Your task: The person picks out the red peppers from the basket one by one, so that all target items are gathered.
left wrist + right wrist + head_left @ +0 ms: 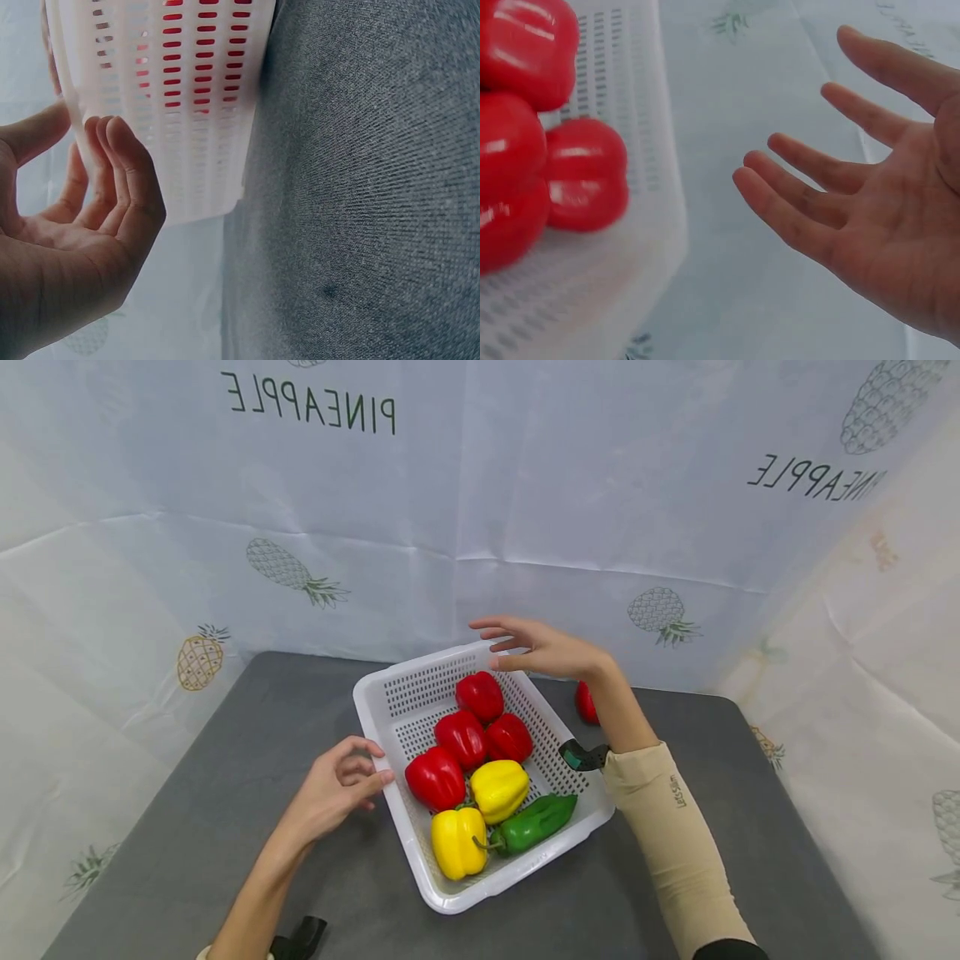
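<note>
A white plastic basket [416, 852] sits angled on the dark table. Inside lie several red bell peppers [436, 779], two yellow bell peppers [500, 791] and a long green pepper [537, 824]. My left hand [333, 789] holds the basket's left rim, the thumb over the edge and the other fingers curled along the outside; the left wrist view shows the slotted wall [202, 150] beside them. Above the basket's far corner hovers my right hand [543, 647], fingers spread and holding nothing. In the right wrist view its palm [885, 202] faces the basket, apart from it.
Another red bell pepper [587, 703] lies on the table [712, 827] right of the basket, partly hidden behind the right forearm. A pale cloth [420, 485] printed with pineapples hangs behind the table and at its sides.
</note>
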A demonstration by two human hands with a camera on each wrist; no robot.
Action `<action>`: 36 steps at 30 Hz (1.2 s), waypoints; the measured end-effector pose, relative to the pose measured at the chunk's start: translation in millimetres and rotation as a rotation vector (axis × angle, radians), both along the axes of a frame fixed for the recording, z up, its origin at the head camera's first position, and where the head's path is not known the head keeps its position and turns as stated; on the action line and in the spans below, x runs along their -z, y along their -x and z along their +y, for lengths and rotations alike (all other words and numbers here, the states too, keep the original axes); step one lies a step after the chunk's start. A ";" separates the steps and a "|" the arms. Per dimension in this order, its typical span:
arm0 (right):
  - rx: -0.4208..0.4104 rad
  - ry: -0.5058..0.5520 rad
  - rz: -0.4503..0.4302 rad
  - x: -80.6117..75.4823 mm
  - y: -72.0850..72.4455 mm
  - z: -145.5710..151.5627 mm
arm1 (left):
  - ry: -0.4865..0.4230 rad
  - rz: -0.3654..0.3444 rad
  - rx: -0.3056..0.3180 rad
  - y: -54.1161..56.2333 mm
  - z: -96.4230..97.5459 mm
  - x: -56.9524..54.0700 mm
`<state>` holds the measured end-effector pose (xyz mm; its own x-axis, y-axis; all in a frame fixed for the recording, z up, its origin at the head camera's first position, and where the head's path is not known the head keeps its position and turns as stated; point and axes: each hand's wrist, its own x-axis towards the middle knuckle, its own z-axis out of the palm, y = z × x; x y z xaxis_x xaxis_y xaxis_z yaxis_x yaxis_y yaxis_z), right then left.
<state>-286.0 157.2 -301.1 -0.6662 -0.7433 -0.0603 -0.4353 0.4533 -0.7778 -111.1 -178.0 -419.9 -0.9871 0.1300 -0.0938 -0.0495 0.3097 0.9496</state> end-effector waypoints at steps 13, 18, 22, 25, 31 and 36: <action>0.010 -0.045 -0.181 43.1 21.9 -25.7 | -0.011 0.021 0.005 0.6 -0.4 1.7; 0.061 -0.007 -0.248 58.9 25.2 -26.4 | -0.008 0.023 0.006 0.6 -1.2 1.7; 0.092 0.009 -0.310 65.3 25.9 -29.0 | -0.004 0.025 0.001 0.6 -1.7 1.1; 0.097 -0.010 -0.323 69.1 26.2 -31.5 | -0.001 0.027 -0.001 0.5 -1.6 0.7; 0.085 -0.055 -0.299 74.1 26.6 -33.1 | 0.002 0.017 -0.005 0.3 -0.6 0.1; 0.058 -0.075 -0.276 76.3 27.0 -33.6 | 0.006 0.024 -0.006 0.4 -0.7 0.5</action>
